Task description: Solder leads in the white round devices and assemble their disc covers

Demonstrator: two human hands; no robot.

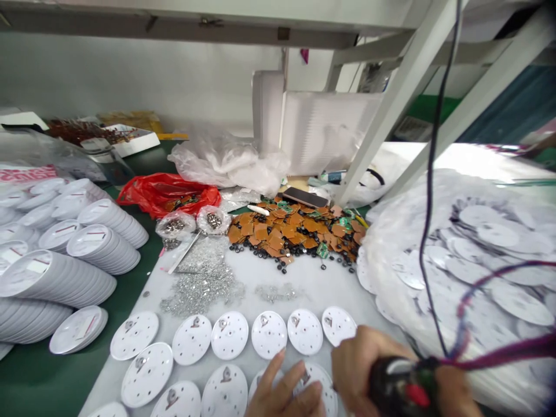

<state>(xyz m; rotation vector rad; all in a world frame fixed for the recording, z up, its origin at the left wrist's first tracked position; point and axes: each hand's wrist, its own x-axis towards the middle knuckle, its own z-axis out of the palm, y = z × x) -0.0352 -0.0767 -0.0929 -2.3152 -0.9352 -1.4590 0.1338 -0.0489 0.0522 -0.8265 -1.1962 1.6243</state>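
The right hand (369,365) has its fingers (351,350) clamped around a black electric screwdriver (393,385). Just beneath the left hand's (284,394) spread fingers lies a thin white plastic disc (317,385), light and stiff, easily taken by its rim.

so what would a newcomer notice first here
The rows of white perforated discs across the table stand out first, with stacks of them at the left. Beyond them sits a heap of small brown boards. At the bottom, the right hand grips a black power tool.
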